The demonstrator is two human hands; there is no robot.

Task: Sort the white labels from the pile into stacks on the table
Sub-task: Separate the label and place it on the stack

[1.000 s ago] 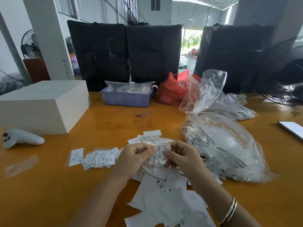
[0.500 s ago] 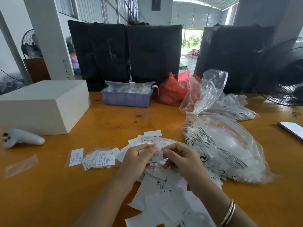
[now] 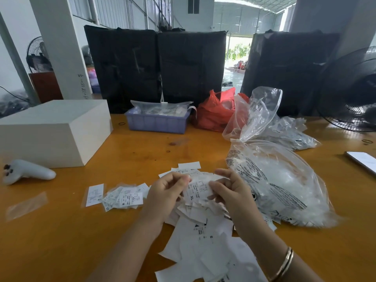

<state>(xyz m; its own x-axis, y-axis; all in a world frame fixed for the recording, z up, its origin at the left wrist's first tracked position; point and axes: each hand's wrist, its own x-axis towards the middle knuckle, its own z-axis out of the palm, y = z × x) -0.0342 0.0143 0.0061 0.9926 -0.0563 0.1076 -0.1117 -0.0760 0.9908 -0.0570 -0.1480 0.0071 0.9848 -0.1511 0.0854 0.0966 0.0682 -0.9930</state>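
Note:
A loose pile of white labels (image 3: 203, 247) spreads over the orange table (image 3: 61, 241) in front of me. My left hand (image 3: 165, 197) and my right hand (image 3: 230, 192) are raised just above the pile and both pinch a small bunch of labels (image 3: 198, 190) between them; the front one reads XL. To the left lies a small stack of labels (image 3: 126, 197) marked M, partly in clear film. One single label (image 3: 94, 192) lies further left.
A large clear plastic bag (image 3: 280, 180) lies right of my hands, with another bag (image 3: 289, 131) behind it. A white box (image 3: 50, 131) and a white controller (image 3: 26, 171) sit at the left. At the back stand a purple tray (image 3: 156, 123) and a red bag (image 3: 215, 110). A phone (image 3: 362, 159) lies far right.
Both hands have lifted and parted a little, spreading the held bunch so the XL label now shows. The pile and stacks on the table have not moved.

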